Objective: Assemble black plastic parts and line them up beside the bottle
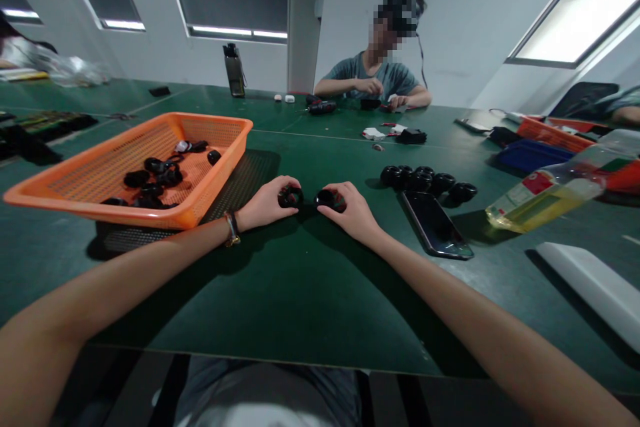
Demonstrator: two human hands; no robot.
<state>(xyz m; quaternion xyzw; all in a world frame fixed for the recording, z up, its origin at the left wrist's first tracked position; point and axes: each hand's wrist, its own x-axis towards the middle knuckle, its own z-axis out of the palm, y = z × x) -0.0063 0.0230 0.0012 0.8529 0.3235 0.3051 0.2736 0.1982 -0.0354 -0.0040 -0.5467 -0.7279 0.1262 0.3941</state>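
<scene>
Over the middle of the green table [305, 293], my left hand [267, 205] grips a small round black part [291, 197] between thumb and fingers. My right hand [353, 213] holds a second black part [325, 199], cup-shaped, with its hollow side partly showing. A narrow gap separates the two parts. What exactly they are I cannot make out. Left of my hands, an orange plastic basket [100, 213] contains several loose black parts [155, 173]. To the right sits a cluster of glossy black round pieces [420, 179].
A phone [436, 223] lies right of my right hand. Beyond it are a bottle of yellow liquid [545, 197], a white block [593, 290] and a blue tray [533, 155]. Across the table a person [370, 77] works near a power drill [321, 107]. A dark bottle [233, 71] stands at the back.
</scene>
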